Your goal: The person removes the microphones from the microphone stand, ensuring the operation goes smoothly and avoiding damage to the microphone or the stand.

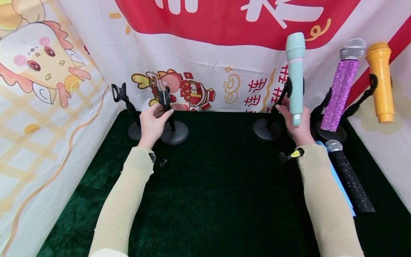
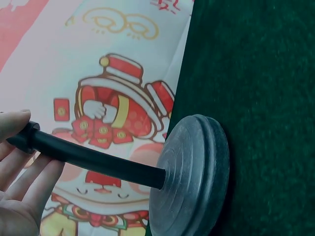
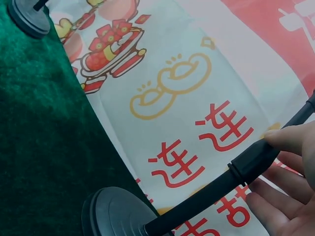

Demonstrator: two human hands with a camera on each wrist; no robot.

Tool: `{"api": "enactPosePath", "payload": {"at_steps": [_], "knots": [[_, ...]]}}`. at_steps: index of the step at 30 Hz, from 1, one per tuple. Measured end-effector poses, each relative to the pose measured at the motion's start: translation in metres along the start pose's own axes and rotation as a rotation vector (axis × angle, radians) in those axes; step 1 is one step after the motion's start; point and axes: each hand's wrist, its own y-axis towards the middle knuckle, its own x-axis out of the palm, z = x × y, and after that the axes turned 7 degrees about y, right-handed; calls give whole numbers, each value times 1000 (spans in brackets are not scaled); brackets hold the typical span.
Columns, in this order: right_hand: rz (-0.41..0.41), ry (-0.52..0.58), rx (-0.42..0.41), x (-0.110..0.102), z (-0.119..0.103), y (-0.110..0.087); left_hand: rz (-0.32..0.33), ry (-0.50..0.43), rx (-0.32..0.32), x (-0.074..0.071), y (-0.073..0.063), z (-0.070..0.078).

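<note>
In the head view my left hand (image 1: 151, 125) pinches the upper stem of a black microphone stand (image 1: 174, 134), just below its unoccupied clip. The left wrist view shows thumb and fingers around the collar of that stem, above the round base (image 2: 189, 177). Over to the right, a mint-green microphone (image 1: 295, 85) sits tilted in the clip of another black stand (image 1: 267, 130). My right hand (image 1: 298, 131), partly hidden behind this microphone, grips that stand's stem. Up close in the right wrist view, thumb and fingers hold the stem's thicker joint (image 3: 251, 160).
Another microphone stand (image 1: 134, 131) with a bare clip is at far left. A purple glitter microphone (image 1: 340, 92) and a yellow microphone (image 1: 380, 84) sit in stands at right. A black speckled microphone (image 1: 351, 180) lies beside a blue object (image 1: 340, 185) on the green cloth (image 1: 224, 185).
</note>
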Motion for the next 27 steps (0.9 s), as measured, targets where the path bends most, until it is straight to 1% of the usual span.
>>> {"api": "enactPosePath", "payload": {"at_steps": [4,7,10,12,17,23,27], "knots": [[1,-27,16,2,-2,1,21,31,-30,-5,1,-6],[2,-28,31,3,-2,1,31,42,-34,-7,2,-9],[-2,-11,24,4,-3,0,25,43,-33,-8,2,-10],[-11,6,7,3,-2,0,19,40,-41,-8,2,-10],[-17,6,-45,1,-1,-2,8,45,-51,-7,1,-11],[-5,36,-28,0,-4,-9,13,48,-53,-7,1,-14],[18,-32,-30,-1,-7,-14,15,43,-72,-9,0,-14]]}}
